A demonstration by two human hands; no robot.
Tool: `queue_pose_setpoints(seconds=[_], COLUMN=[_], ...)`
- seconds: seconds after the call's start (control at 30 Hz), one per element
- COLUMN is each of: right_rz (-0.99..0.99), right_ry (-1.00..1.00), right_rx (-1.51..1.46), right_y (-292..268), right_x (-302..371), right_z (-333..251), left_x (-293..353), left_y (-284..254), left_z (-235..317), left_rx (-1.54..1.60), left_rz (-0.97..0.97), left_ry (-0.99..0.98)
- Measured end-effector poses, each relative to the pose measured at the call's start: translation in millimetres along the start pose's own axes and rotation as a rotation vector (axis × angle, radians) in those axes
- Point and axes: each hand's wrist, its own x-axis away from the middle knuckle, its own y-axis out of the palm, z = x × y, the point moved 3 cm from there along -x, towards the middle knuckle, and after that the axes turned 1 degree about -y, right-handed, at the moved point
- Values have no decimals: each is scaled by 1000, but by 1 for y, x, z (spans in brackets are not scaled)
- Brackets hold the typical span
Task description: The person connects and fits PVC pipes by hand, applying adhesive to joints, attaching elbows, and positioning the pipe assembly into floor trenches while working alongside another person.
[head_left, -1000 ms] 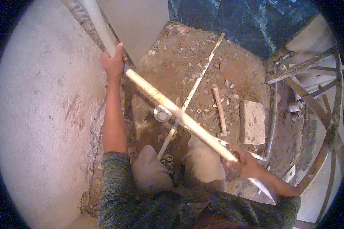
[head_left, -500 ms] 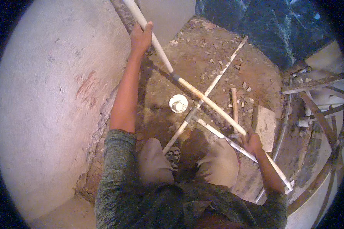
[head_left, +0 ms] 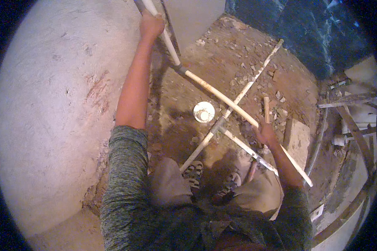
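Note:
A long white pipe (head_left: 213, 90) with a dark coupling partway along slants from the upper left down to the right. Near its far part my left hand (head_left: 151, 26) is closed round it, arm stretched out beside the wall. My right hand (head_left: 265, 134) grips the dirt-stained lower section, its fingers partly hidden. Under the held pipe, a second dirty white pipe (head_left: 246, 88) crosses the ground, with a grey tee fitting (head_left: 218, 125) and a white branch pipe (head_left: 243, 144) leading toward my right knee. Left of the crossing stands a small round white container (head_left: 204, 112).
Rubble lies over the dirt floor (head_left: 222, 50). A wooden handle (head_left: 267, 106) and a pale block (head_left: 298, 138) are beyond my right hand. A rough plaster wall (head_left: 58, 104) rises at left, dark marbled panels (head_left: 297, 33) at far right. Bars of a frame (head_left: 354, 125) stand at right.
The held pipe has shifted away from me and to the left, its lower right end farther from my body. Both hands have moved forward with it, still gripping.

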Motion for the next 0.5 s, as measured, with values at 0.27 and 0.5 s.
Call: queue_pose_setpoints(seconds=[0.27,0.5], right_rz=[111,206], right_ry=[-79,-207], right_rx=[107,12], right_y=[36,47], right_x=[-47,-82], right_z=[15,-2], left_x=[1,10], left_y=[6,1], left_z=[-4,0], left_rx=[-54,-220], left_rz=[-42,-24], left_ry=[-33,-35])
